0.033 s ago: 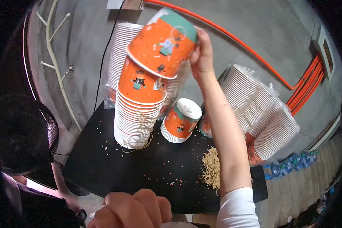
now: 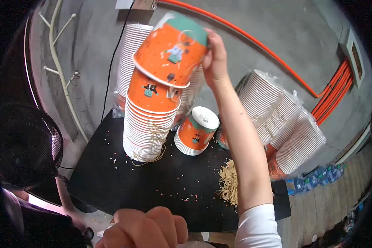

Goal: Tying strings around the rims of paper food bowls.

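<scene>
Black table (image 2: 124, 188) is spreading beneath the tall stack of paper tubs (image 2: 146, 134), with a shorter stack (image 2: 194, 134) standing just right of it and rubber bands (image 2: 228, 184) lying farther right. My right hand (image 2: 216, 58), the nearer one, is gripping the orange tub (image 2: 170, 53) by its green base, holding it to that hand's left, over the tall stack's top. My left hand (image 2: 148, 227) is lying curled on my side of the stack; whether it is gripping anything I cannot tell. The tub's mouth is facing down toward the stack, its long axis leaning, base pointing up and right
</scene>
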The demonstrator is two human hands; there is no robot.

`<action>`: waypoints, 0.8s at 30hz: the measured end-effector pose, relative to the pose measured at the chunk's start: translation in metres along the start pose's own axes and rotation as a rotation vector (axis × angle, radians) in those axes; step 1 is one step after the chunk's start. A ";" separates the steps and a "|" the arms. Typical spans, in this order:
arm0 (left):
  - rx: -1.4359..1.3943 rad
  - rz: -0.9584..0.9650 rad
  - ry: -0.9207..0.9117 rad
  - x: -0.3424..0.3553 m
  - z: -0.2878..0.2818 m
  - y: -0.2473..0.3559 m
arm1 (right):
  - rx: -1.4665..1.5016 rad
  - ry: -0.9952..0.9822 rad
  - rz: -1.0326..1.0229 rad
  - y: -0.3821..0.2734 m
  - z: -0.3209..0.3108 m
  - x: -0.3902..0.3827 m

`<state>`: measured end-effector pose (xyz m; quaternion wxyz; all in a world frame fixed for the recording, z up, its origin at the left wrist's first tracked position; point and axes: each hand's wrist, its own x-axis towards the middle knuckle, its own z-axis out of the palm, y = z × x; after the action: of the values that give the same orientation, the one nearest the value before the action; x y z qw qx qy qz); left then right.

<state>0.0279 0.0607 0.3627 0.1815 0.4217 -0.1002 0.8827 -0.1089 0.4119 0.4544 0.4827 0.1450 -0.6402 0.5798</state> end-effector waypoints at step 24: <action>-0.326 -0.087 -0.269 0.010 -0.038 0.027 | -1.211 -0.379 0.356 0.006 -0.131 -0.205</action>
<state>-0.0152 0.0510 0.3463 0.2702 0.5044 -0.2468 0.7821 0.0460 0.4525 0.2718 0.2547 -0.1608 -0.9413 0.1523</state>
